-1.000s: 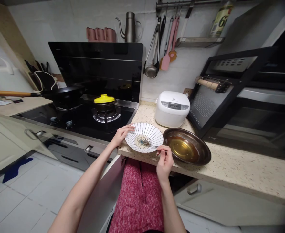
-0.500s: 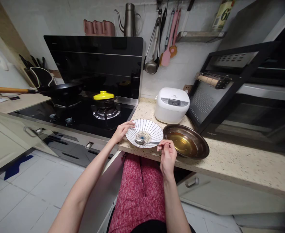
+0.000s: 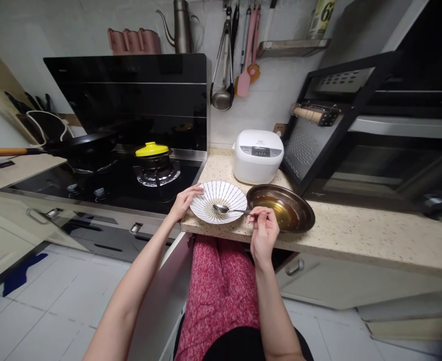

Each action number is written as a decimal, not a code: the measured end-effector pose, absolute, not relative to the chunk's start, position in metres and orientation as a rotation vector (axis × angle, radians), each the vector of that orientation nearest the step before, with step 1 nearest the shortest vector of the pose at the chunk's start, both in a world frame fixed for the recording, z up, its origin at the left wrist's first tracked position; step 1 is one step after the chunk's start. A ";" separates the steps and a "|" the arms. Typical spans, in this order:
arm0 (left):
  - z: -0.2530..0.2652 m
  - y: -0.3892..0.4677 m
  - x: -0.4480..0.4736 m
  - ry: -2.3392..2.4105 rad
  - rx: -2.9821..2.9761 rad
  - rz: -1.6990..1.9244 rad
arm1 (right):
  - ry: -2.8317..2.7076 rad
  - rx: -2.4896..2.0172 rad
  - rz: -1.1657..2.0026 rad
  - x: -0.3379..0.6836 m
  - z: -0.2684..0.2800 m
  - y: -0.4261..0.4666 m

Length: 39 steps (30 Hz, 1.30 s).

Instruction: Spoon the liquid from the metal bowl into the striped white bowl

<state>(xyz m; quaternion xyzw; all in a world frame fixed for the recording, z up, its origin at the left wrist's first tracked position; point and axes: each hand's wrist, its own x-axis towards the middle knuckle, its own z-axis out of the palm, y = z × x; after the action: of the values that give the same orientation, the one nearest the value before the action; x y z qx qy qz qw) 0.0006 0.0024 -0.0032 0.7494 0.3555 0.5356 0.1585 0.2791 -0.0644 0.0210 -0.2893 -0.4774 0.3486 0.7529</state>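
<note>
A white plate (image 3: 234,193) with dark radiating lines sits at the counter's front left corner. My left hand (image 3: 185,201) grips its left rim, fingers over the edge. In my right hand (image 3: 263,233), pinched by the handle, is a metal spoon (image 3: 221,208). The spoon's bowl is over the middle of the plate; whether it touches the surface I cannot tell. Close by on the right, partly behind my right hand, stands a wide dark pan (image 3: 306,213) with a shiny golden-brown inside.
Behind the plate and pan is a white rice cooker (image 3: 258,163). On the left, the gas stove (image 3: 131,193) bears a small pot with a yellow lid (image 3: 152,149) and a black wok (image 3: 85,148). A black-framed rack (image 3: 329,120) holds an oven on the right. Below, a cabinet door (image 3: 174,281) stands open.
The spoon's bowl has shifted from the plate's front part toward its middle. My left hand stays on the rim. The whole view has swung slightly to the right.
</note>
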 end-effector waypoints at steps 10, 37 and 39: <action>-0.002 0.002 0.001 1.030 2.148 1.528 | -0.873 -0.569 0.626 0.297 0.031 -0.061; 0.000 0.001 -0.001 1.035 2.199 1.508 | -1.624 -0.626 -0.140 0.327 0.023 -0.062; 0.000 0.001 -0.001 1.025 2.199 1.512 | -1.628 -0.615 -0.144 0.327 0.022 -0.062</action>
<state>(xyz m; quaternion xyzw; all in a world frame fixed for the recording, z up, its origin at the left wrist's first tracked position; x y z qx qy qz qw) -0.0011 0.0011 -0.0001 0.7616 0.3550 0.5235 0.1409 0.3272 -0.0622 0.0224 -0.2701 -0.7143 -0.0631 0.6425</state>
